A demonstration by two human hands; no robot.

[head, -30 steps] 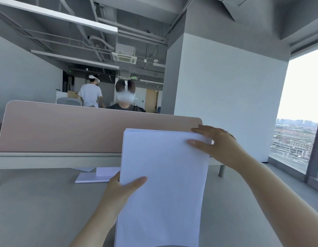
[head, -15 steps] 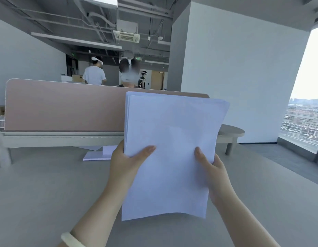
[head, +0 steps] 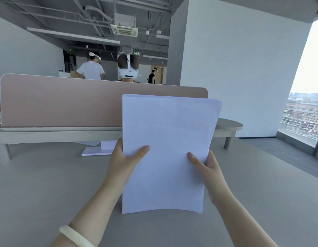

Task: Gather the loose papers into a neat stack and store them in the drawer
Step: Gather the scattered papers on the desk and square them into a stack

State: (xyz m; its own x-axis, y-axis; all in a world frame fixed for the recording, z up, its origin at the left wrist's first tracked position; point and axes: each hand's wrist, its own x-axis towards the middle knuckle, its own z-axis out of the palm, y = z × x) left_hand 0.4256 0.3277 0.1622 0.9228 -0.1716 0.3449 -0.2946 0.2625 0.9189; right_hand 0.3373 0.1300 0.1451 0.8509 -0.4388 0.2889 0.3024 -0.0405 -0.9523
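Since one second ago my right hand has come down from the top edge of the paper stack to its right side, and the stack now stands lower in front of me, with its bottom edge at the grey desk; I cannot tell if this edge touches the desk or hangs just above it. I take the stack as my landmark. It is upright, only a little tilted, and its sheets are even at the top, where the edges make a thin layered line at the right corner. My left hand is closed on the left side of the stack, the thumb pressed flat on the front sheet and the other fingers hidden behind. My right hand is closed on the right side in the same way, thumb in front, fingers behind. On my left wrist, below and left of the stack, there is a pale bangle. Left of the stack, further on the desk, some loose white sheets lie flat. Behind the stack stands a pink divider panel, and over it I see a person with a white headset. The drawer is not in my view.
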